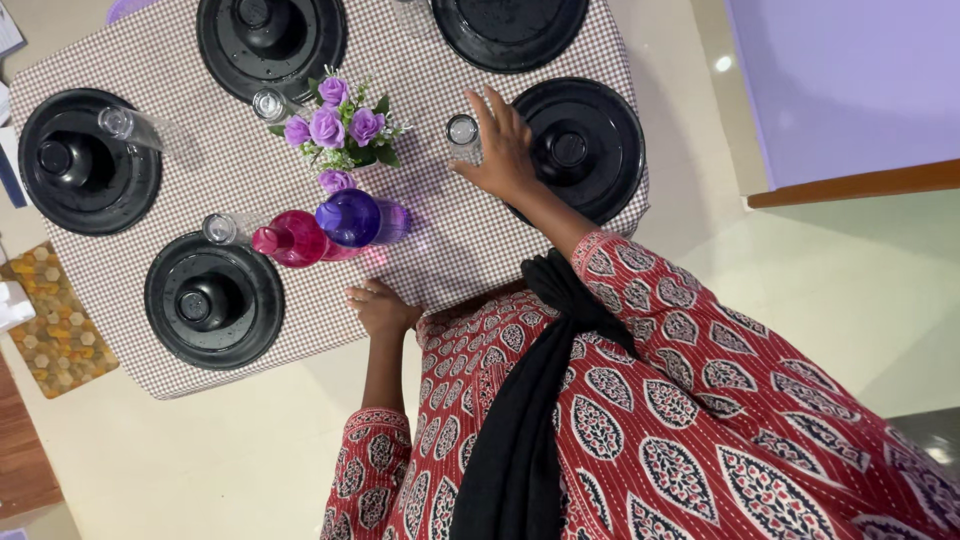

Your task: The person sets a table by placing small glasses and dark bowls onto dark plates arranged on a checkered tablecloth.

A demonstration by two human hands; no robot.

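Observation:
My right hand (505, 150) reaches across the checked tablecloth (450, 240) and grips a clear glass (462, 130), which stands just left of a black plate (610, 185) with a black bowl upturned on it. My left hand (380, 305) rests on the near table edge and holds nothing, its fingers lying loosely on the cloth. Just beyond it stand a pink bottle (293, 238) and a purple bottle (350, 217). A small bunch of purple flowers (335, 125) sits in the middle of the table.
Several more black plates with upturned bowls ring the table, such as one at the near left (213, 300) and one at the far left (88, 160). Clear glasses (118, 122) (218, 229) (268, 104) stand beside them. A patterned mat (55, 330) lies on the pale floor.

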